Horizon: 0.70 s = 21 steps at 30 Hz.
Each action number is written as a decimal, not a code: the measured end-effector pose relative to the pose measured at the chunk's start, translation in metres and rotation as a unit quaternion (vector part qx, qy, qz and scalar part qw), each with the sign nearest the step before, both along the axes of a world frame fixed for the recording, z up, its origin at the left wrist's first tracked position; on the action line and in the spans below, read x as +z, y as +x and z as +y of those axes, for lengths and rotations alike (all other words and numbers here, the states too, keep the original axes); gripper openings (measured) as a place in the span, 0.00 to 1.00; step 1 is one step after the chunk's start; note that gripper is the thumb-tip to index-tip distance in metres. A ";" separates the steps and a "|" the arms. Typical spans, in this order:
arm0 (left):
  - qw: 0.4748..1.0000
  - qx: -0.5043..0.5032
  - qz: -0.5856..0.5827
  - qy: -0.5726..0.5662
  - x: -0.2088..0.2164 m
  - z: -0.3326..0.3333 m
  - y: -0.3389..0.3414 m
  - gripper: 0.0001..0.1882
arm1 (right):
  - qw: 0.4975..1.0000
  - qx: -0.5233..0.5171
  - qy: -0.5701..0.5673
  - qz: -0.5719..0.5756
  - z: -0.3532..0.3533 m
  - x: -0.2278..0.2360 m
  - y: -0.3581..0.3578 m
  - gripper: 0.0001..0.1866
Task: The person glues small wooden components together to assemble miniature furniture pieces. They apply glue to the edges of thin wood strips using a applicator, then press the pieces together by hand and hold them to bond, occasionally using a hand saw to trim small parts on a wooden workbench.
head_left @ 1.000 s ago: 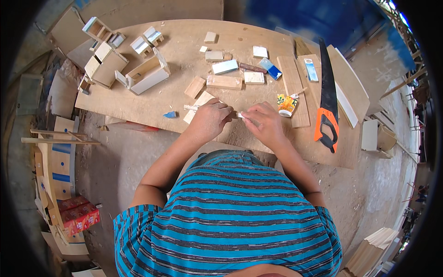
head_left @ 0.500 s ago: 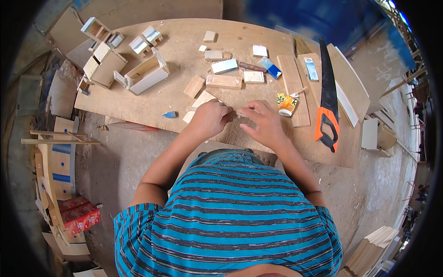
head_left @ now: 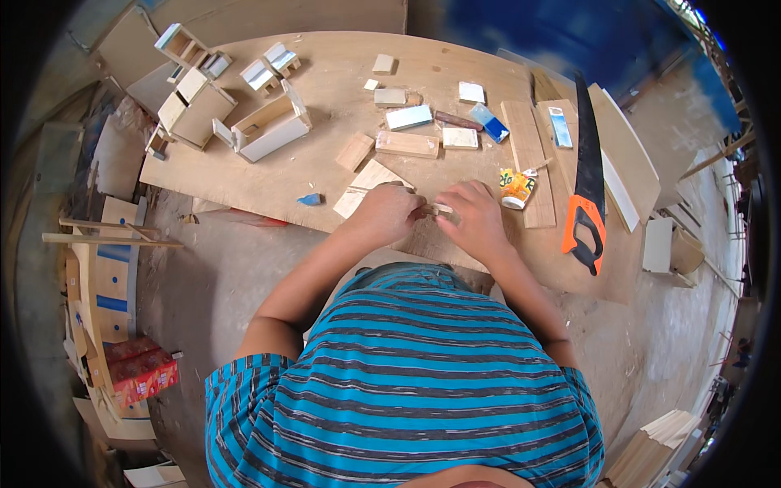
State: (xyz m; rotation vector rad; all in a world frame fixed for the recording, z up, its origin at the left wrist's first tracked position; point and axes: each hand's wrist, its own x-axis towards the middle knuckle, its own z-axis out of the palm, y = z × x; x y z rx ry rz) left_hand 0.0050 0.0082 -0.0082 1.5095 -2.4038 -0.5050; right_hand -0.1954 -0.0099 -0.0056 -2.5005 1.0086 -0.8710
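Between my two hands, at the near edge of the table, is a small pale wooden piece [head_left: 434, 211]; its full shape is hidden by my fingers. My left hand [head_left: 389, 214] is closed around one end of it. With thumb and fingers bent, my right hand [head_left: 473, 218] pinches the other end. A flat light board [head_left: 373, 176] lies just beyond my left hand. Close to my right hand stands a yellow printed cup [head_left: 516, 189] with a stick at its rim.
Wooden blocks [head_left: 407, 144] lie scattered across the worktable [head_left: 325, 61]. Miniature wooden furniture [head_left: 264, 134] is at the far left. A handsaw [head_left: 587, 187] with an orange and black handle lies at right, beside a long plank [head_left: 530, 167]. A blue scrap [head_left: 310, 199] sits near the front edge.
My right hand's fingers have come together on the small wooden piece, where they were spread wider before. The whole view has shifted slightly, with the table now a little farther right.
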 end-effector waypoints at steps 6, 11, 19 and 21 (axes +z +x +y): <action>1.000 -0.007 -0.028 -0.012 0.002 0.003 -0.002 0.08 | 0.999 -0.007 -0.021 0.030 0.002 -0.005 -0.001 0.16; 0.999 -0.017 -0.035 -0.029 0.005 0.004 -0.002 0.08 | 0.999 -0.020 -0.026 0.028 0.005 -0.004 0.000 0.16; 0.999 -0.012 -0.034 -0.017 0.009 0.004 -0.005 0.08 | 0.998 -0.031 -0.044 0.030 0.006 -0.010 -0.002 0.15; 0.999 -0.015 -0.041 -0.008 0.010 0.004 -0.005 0.08 | 0.998 -0.029 -0.044 0.031 0.006 -0.011 -0.002 0.15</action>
